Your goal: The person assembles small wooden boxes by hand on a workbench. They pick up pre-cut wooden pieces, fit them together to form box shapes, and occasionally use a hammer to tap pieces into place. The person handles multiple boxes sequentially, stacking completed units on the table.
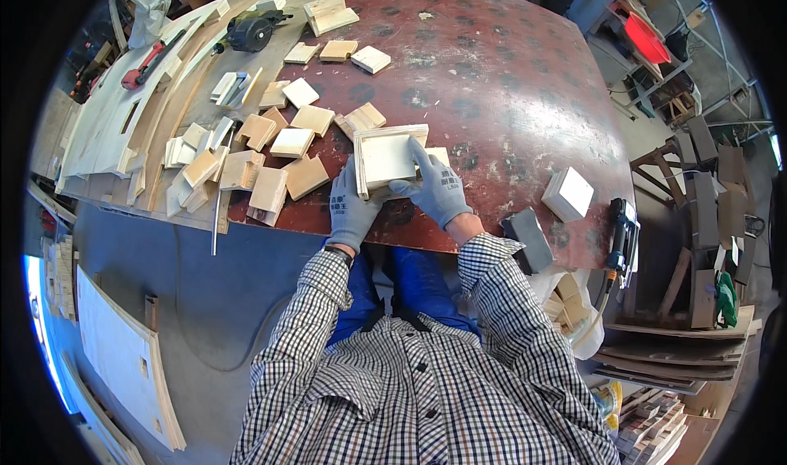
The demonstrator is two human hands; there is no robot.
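Note:
Both my hands wear grey gloves and grip a pale square plywood piece with raised strips along its top and left edges. My left hand closes round its lower left corner. On the right side my right hand has its thumb and fingers on the piece, partly over its face. Behind my right hand shows part of another pale wood block. To the left, many loose wood blocks lie in a spread, some with strips joined to them.
The dark red worktable carries a white block stack, a dark grey block and a nail gun at right. A circular saw and red-handled tool lie far left. A bag of offcuts hangs below the table's edge.

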